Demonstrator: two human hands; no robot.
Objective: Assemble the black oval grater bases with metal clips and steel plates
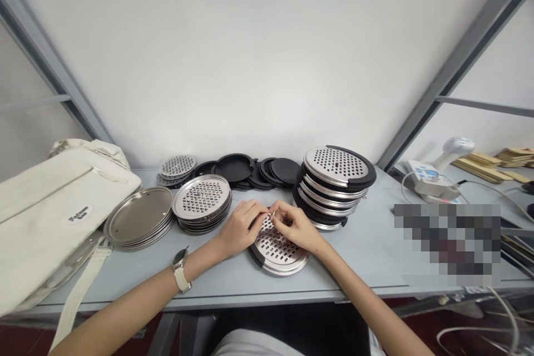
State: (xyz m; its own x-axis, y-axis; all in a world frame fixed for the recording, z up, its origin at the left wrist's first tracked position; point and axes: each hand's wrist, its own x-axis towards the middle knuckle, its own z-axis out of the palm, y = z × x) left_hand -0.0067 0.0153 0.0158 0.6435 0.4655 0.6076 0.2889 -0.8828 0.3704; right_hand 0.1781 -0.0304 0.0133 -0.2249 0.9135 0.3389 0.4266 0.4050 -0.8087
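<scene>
A round metal grater disc (280,253) with rows of slots lies on the table before me, a black rim part showing along its left edge. Above its far side my left hand (244,227) and my right hand (297,228) meet, fingers closed in a pinch. Between their fingertips is a small shiny metal piece (272,216), perhaps a ring; its exact shape is too small to tell. Close behind my right hand rises a stack of grater discs with black rims (337,178). Left of my left hand sits another stack of grater discs (202,200).
Plain metal discs (139,217) are piled at the left, beside a cream bag (62,217). Black round parts (250,172) and small grater discs (177,167) line the wall. A white handheld device on a base (431,178), cables and a blurred-out patch (448,242) are at the right.
</scene>
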